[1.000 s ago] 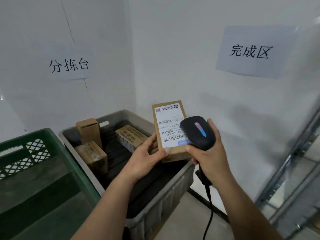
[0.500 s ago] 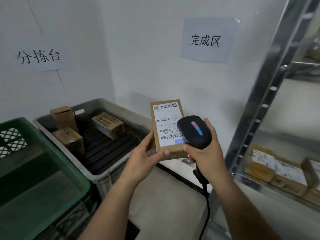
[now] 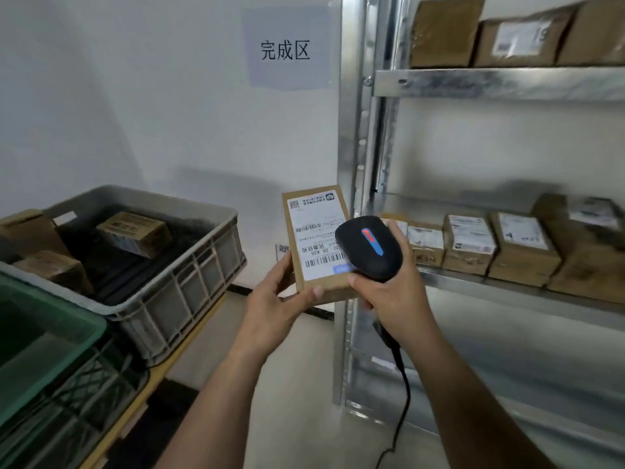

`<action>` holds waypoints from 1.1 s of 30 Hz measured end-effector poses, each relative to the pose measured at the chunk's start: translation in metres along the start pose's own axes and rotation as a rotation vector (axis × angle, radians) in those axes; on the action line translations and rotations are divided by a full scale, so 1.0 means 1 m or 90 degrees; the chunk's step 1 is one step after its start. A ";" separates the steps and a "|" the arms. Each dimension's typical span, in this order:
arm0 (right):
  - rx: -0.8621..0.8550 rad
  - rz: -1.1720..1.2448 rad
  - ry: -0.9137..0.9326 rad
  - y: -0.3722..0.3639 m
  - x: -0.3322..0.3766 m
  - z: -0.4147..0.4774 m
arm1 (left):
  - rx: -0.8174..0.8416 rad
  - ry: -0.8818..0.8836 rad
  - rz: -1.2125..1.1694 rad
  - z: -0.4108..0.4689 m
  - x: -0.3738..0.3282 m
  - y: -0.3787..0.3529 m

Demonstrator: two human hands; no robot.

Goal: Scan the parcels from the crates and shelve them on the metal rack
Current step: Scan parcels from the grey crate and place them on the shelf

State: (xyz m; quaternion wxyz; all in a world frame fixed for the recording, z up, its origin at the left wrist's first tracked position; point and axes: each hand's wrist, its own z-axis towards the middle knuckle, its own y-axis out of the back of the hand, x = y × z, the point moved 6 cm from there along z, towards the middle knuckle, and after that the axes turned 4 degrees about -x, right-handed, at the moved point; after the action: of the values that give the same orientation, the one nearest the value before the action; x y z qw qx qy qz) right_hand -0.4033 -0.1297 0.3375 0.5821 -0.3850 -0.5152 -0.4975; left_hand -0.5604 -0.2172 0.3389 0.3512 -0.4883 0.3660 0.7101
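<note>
Brown cardboard with a white shipping label, the parcel (image 3: 316, 245) stands upright in the air just left of the metal rack (image 3: 358, 137), its label turned toward the camera. The left hand (image 3: 275, 301) has its grip closed on the lower left corner, thumb across the front face below the label and fingers behind. The right hand (image 3: 394, 292) is wrapped fully round the black scanner (image 3: 368, 247), whose head sits over the label's lower right edge, touching or very nearly touching the box; a cable (image 3: 400, 384) trails down from its handle.

A bluish patch shows on the label beside the lowest barcode, so I judge the scan to be in hand or just finishing. To do it well, the scanner's window should face the barcode squarely, with a little clearance, so the whole code falls inside the beam. The left thumb should stay below the printed area. Holding the box still and flat matters more than speed.

To the right, the rack's middle shelf (image 3: 507, 286) carries a row of labelled boxes (image 3: 468, 243), and more sit on the upper shelf (image 3: 500, 82). The near left end of the middle row looks the likeliest place for this one, though the scanner hides that spot. Shelving it with the label outward would match the others.

On the left, the grey crate (image 3: 182, 286) holds three more boxes, with a green crate (image 3: 50, 340) nearer still. A paper sign (image 3: 285, 50) hangs on the far wall.
</note>
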 end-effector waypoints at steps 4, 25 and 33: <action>-0.081 -0.018 -0.014 0.039 0.004 -0.032 | 0.067 0.011 -0.015 -0.014 -0.003 -0.028; -0.506 -0.073 0.021 0.285 0.018 -0.209 | 0.468 -0.054 -0.101 -0.133 -0.082 -0.261; -0.593 -0.108 0.032 0.422 0.039 -0.275 | 0.548 -0.087 -0.138 -0.211 -0.143 -0.386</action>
State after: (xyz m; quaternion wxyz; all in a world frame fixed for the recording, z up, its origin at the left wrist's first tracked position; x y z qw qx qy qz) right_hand 0.0672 -0.3125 0.3551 0.3171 -0.5494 -0.2526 -0.7306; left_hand -0.0980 -0.2323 0.3529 0.6181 -0.2849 0.5508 0.4832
